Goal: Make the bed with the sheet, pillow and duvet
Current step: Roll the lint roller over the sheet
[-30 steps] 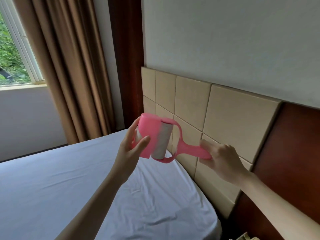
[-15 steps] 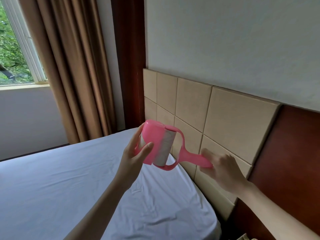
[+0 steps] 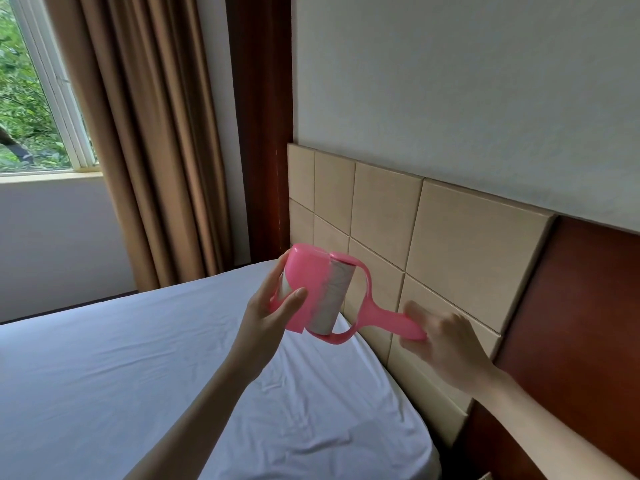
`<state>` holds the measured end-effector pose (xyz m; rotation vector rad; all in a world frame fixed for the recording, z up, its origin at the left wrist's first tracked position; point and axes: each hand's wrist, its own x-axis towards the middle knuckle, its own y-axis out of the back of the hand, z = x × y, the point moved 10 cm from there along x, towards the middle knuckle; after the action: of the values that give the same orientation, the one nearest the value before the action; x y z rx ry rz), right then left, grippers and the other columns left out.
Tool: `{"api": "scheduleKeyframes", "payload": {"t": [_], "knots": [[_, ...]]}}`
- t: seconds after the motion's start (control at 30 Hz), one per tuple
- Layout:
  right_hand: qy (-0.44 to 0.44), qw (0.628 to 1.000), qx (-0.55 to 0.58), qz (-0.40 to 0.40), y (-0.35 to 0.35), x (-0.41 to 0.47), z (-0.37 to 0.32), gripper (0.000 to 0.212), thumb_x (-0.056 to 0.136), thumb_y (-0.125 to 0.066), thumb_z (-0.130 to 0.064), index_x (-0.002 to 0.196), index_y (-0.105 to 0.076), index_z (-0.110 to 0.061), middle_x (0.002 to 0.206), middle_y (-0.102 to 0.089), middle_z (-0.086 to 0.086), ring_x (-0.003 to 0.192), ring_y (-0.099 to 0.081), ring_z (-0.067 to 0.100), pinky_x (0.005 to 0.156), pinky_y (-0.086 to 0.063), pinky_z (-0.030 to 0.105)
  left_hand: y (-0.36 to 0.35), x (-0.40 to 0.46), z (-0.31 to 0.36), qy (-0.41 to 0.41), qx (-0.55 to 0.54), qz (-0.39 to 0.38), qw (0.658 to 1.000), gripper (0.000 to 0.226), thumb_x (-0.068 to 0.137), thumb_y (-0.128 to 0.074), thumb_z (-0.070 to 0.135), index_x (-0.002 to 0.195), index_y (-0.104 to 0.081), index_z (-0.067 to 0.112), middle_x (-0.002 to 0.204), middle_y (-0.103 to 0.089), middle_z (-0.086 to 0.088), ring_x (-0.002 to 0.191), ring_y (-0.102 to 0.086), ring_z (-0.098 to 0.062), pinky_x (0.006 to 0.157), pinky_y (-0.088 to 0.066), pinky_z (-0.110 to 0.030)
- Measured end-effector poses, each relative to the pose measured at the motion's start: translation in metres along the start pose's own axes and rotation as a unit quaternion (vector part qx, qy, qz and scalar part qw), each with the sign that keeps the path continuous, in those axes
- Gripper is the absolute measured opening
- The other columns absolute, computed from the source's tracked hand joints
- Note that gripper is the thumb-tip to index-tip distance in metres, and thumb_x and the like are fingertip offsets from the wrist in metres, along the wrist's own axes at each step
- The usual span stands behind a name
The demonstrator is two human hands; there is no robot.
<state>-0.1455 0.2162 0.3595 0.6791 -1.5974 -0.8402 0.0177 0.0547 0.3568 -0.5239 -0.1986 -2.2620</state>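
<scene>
A: Hands first. What's the left hand (image 3: 266, 317) doing?

B: It grasps the pink cover (image 3: 304, 289) of a lint roller (image 3: 332, 299). Thumb lies across the cover's front, fingers wrap behind it. The cover sits partly over the roll, so the grey-white paper roll (image 3: 334, 299) shows on the side toward the handle.

A: Right hand (image 3: 440, 344)?

B: Clenched round the end of the roller's pink handle (image 3: 391, 320). Knuckles face the camera, a bit blurred. The handle runs from that fist up into a loop frame that goes round the roll.

A: Where's the roller relative to the bed?

B: In the air, above the head edge of the bed, just in front of the headboard (image 3: 433, 237). Not touching either as far as I can tell.

A: Task things. Sheet?

B: White sheet (image 3: 121, 375) is on the mattress, covering all of it that's in frame, up to the head edge and round the near corner by the headboard. Mostly flat, with light creases near the head edge and under the left forearm.

A: Surroundings, quick.

B: Headboard is beige padded square panels, flanked by dark reddish wood panel (image 3: 571, 323) on the right and a wood strip (image 3: 259, 133) at the far end. Plain pale wall (image 3: 450, 81) above. Tan curtain (image 3: 145, 150) hangs past the far side of the bed, next to a window (image 3: 34, 98) with green foliage outside.
</scene>
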Motion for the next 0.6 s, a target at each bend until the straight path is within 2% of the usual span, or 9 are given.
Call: {"api": "scheduleKeyframes", "payload": {"t": [0.2,0.3,0.37,0.47,0.6], "knots": [[0.006,1.0,-0.007,0.0,0.005,0.0,-0.003,0.016,0.074,-0.048,-0.036,0.078,-0.037,-0.024,0.053,-0.034,-0.009,0.043,-0.031,0.018,0.041,-0.017,0.014,-0.002,0.001,-0.002,0.01,0.012,-0.039,0.999,0.06,0.09,-0.061,0.031,0.144,-0.035,0.036,0.12,-0.063,0.003,0.104,-0.063,-0.008,0.073,-0.053,-0.022],[0.014,1.0,-0.017,0.005,0.008,0.001,-0.004,0.017,0.074,-0.047,-0.037,0.078,-0.037,-0.024,0.051,-0.042,-0.006,0.042,-0.039,0.022,0.037,-0.021,0.023,-0.002,0.003,-0.003,0.019,0.029,-0.062,0.997,0.062,0.088,-0.059,0.029,0.145,-0.033,0.035,0.118,-0.06,0.001,0.096,-0.062,-0.003,0.069,-0.052,-0.022],[0.015,1.0,-0.014,0.005,0.007,0.001,-0.004,0.017,0.073,-0.048,-0.036,0.077,-0.037,-0.023,0.051,-0.041,-0.006,0.042,-0.039,0.022,0.038,-0.026,0.026,-0.004,0.003,-0.004,0.02,0.031,-0.081,0.996,0.062,0.09,-0.061,0.032,0.145,-0.033,0.035,0.118,-0.06,-0.001,0.098,-0.062,-0.007,0.068,-0.052,-0.023],[0.009,1.0,0.003,-0.012,0.003,0.001,-0.003,0.017,0.071,-0.048,-0.035,0.077,-0.036,-0.024,0.052,-0.035,-0.008,0.044,-0.037,0.022,0.039,-0.023,0.025,-0.008,0.005,-0.005,0.029,0.023,-0.103,0.994,0.058,0.089,-0.057,0.033,0.143,-0.036,0.037,0.121,-0.06,-0.001,0.108,-0.061,-0.015,0.072,-0.054,-0.026],[-0.018,0.996,0.059,-0.057,-0.002,0.007,0.0,0.015,0.069,-0.046,-0.038,0.075,-0.037,-0.028,0.049,-0.033,-0.006,0.047,-0.035,0.022,0.045,-0.027,0.029,-0.01,0.014,-0.007,0.078,0.001,-0.132,0.988,0.047,0.092,-0.054,0.039,0.138,-0.044,0.042,0.122,-0.063,-0.002,0.103,-0.064,-0.018,0.074,-0.053,-0.029]]}}
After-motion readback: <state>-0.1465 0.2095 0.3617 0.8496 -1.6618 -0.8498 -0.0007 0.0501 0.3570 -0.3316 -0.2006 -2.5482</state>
